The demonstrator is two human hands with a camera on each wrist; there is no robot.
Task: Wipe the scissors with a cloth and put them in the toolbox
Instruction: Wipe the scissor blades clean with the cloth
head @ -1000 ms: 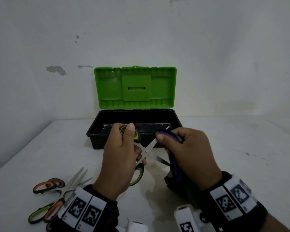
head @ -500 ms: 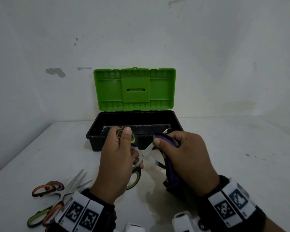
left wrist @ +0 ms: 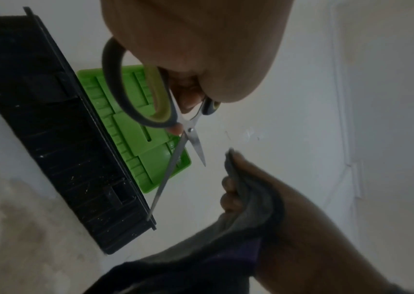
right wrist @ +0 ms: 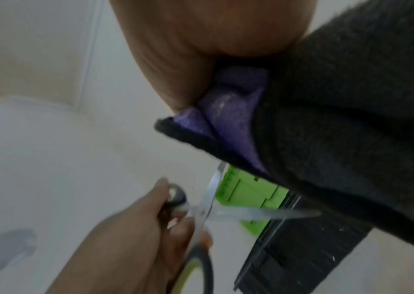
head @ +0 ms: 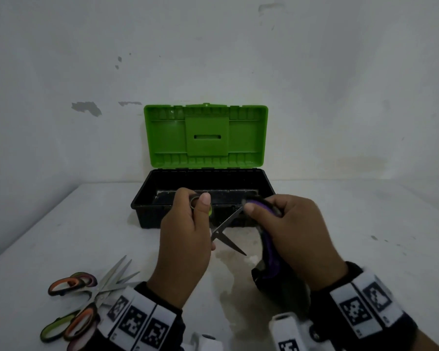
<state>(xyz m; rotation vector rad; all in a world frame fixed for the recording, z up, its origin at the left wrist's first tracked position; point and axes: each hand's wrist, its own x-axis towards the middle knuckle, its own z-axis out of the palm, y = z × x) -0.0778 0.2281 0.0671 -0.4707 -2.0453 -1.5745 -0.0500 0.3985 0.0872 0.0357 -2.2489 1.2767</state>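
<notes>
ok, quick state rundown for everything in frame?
toolbox: lid open, upright at the back
scissors: blades open, above the table
left hand: grips the scissors' handles
right hand: pinches the cloth at the upper blade's tip
cloth: bunched, hanging below the hand
spare scissors: piled on the table, blades open

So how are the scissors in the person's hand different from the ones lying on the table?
The held scissors have green-lined grey handles and are raised in the left hand, one blade at the cloth. The scissors on the table lie piled, several with orange handles. Both have open blades.
</notes>
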